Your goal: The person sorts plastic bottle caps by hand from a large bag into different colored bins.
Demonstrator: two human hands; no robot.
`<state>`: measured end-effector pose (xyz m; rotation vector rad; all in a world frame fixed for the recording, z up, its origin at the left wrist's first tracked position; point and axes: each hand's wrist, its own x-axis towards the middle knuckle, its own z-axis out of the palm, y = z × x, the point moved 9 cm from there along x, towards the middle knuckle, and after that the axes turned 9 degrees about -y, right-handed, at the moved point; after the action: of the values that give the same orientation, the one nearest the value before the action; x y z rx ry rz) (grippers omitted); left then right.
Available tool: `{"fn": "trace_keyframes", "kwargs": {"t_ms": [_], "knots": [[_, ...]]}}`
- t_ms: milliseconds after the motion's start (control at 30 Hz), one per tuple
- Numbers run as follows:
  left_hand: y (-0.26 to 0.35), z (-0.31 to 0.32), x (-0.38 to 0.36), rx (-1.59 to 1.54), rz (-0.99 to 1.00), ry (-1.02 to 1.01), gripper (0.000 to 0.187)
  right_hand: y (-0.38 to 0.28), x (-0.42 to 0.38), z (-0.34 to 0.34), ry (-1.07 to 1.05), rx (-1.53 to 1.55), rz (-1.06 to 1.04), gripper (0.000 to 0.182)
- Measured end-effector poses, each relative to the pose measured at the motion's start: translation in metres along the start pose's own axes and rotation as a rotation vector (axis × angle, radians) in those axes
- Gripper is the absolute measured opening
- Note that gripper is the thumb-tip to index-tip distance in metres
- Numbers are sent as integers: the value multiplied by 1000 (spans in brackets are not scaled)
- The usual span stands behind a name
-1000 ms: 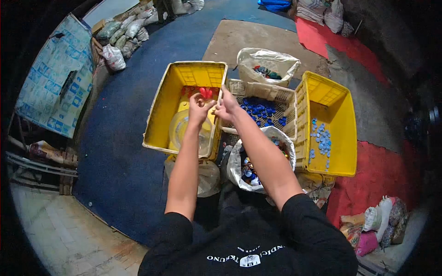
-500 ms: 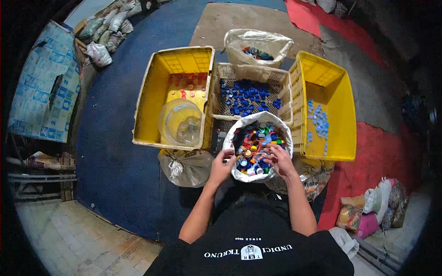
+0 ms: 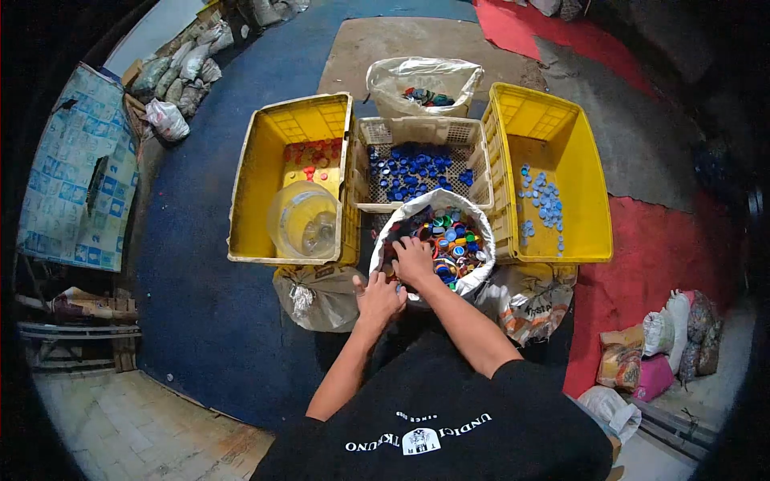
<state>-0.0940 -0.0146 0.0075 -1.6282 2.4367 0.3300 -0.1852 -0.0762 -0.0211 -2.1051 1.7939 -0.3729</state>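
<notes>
A white sack (image 3: 481, 276) with a rolled rim stands in front of me, full of mixed coloured bottle caps (image 3: 455, 240). My right hand (image 3: 415, 261) reaches over the rim into its left part, fingers spread and bent down onto the caps; the fingertips are partly hidden. My left hand (image 3: 380, 298) is at the sack's front left rim, close to the right wrist, its fingers apart. Whether a small cap lies by the left thumb is too small to tell.
Behind the sack stands a white crate (image 3: 486, 188) of blue caps. A yellow crate (image 3: 241, 232) at left holds red caps and a clear plastic tub (image 3: 290, 220); another yellow crate (image 3: 593, 216) at right holds light blue caps. An open sack (image 3: 385, 96) stands at the back.
My right hand has moved left and down into the caps. My left hand has shifted down to the front left rim. The view has turned slightly.
</notes>
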Motion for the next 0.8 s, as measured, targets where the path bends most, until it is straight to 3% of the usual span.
{"fn": "trace_keyframes", "kwargs": {"t_ms": [67, 133, 200, 267, 600, 733, 800], "knots": [[5, 1, 2, 5, 14, -127, 34, 4, 19, 9, -66, -57, 38, 34], [3, 2, -1, 0, 1, -129, 33, 13, 27, 22, -151, -196, 74, 34], [3, -3, -3, -79, 15, -3, 33, 19, 28, 32, -181, -197, 66, 26], [2, -4, -2, -93, 0, -7, 33, 21, 30, 47, -201, -228, -30, 17], [3, 6, -2, -81, -2, -190, 33, 9, 17, 44, -143, -278, -251, 16], [2, 4, -3, -125, -13, -183, 33, 9, 10, 40, -106, -262, -273, 17], [3, -7, -4, -196, 27, -82, 29, 11, 10, 42, -103, -243, -275, 17]]}}
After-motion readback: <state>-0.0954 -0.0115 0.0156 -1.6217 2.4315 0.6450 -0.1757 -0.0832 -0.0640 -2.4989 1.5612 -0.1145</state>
